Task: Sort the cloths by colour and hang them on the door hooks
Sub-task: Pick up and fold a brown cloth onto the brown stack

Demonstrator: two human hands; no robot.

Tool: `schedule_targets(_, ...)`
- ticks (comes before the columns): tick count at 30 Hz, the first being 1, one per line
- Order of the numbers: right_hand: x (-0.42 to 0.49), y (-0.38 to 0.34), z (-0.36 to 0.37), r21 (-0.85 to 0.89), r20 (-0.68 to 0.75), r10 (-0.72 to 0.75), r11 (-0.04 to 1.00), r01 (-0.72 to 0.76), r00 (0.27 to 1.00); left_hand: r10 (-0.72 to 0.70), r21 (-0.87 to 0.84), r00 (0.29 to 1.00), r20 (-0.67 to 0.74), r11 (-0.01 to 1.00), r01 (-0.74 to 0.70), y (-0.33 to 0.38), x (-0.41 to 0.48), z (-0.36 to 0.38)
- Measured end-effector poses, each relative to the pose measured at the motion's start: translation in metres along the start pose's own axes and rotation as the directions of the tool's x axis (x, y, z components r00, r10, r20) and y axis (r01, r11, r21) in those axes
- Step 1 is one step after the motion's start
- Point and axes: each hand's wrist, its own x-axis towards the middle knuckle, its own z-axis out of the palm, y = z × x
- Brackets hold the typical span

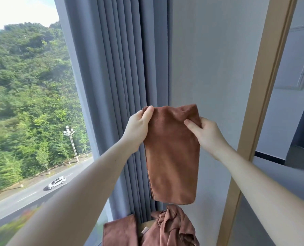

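Observation:
A brown cloth (171,157), folded into a long strip, hangs in front of the wall. My left hand (138,128) pinches its upper left corner. My right hand (205,133) grips its upper right edge. Below it lie two more brown cloths: one flat (120,231) at the left and one crumpled (174,228) at the right, resting on a light wooden surface (145,226). No door hooks are in view.
Grey pleated curtains (115,86) hang left of the cloth beside a large window (28,103). A pale wall (209,68) stands behind the cloth. A wooden door frame (261,96) runs down the right side, with another room beyond it.

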Motion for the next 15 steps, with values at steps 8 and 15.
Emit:
schedule_targets(8, -0.007, 0.017, 0.032, 0.091, 0.075, 0.023, 0.995, -0.030, 0.997, 0.010, 0.045, 0.995, -0.104, 0.999, -0.006, -0.014, -0.014, -0.027)
schedule_targets(15, -0.021, 0.043, 0.066, 0.171, 0.139, 0.106, 0.977, -0.129, 0.985, -0.221, 0.182, 0.945, 0.239, 0.967, 0.180, -0.051, -0.040, -0.064)
